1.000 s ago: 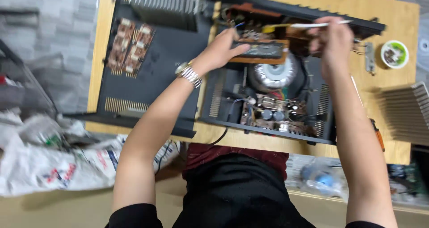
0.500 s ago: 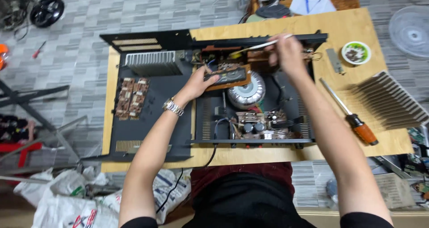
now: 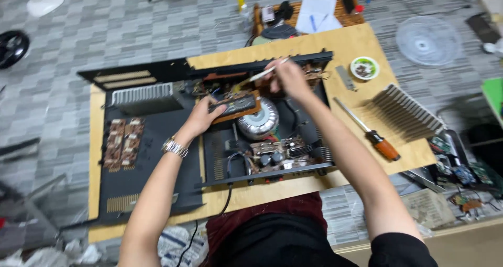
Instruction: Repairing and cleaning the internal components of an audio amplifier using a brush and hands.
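1. On the floor sits a low plywood board (image 3: 361,42) used as a worktable, carrying an opened black amplifier chassis (image 3: 157,141) with its back panel standing along the far edge
2. Finned heatsink (image 3: 406,112) lies loose on the board's right side, well apart from both hands
3. Inside the chassis: round silver transformer (image 3: 259,123) near centre, brown circuit boards (image 3: 120,141) at left, small capacitors board toward the near edge
4. Left hand (image 3: 201,118), metal wristwatch (image 3: 174,147) on the wrist, fingers curled shut around the near end of a brown circuit board (image 3: 236,106), which is tilted up just beside the transformer
5. Right hand (image 3: 288,78) is over the chassis's far edge, fingers pinched tight on a thin light-coloured tool (image 3: 262,74) whose tip points left toward the raised board; cannot tell if the tip touches
6. Orange-handled screwdriver (image 3: 367,131) lies on the board, right of the chassis
7. Small green-rimmed dish (image 3: 365,68) sits near the far right corner
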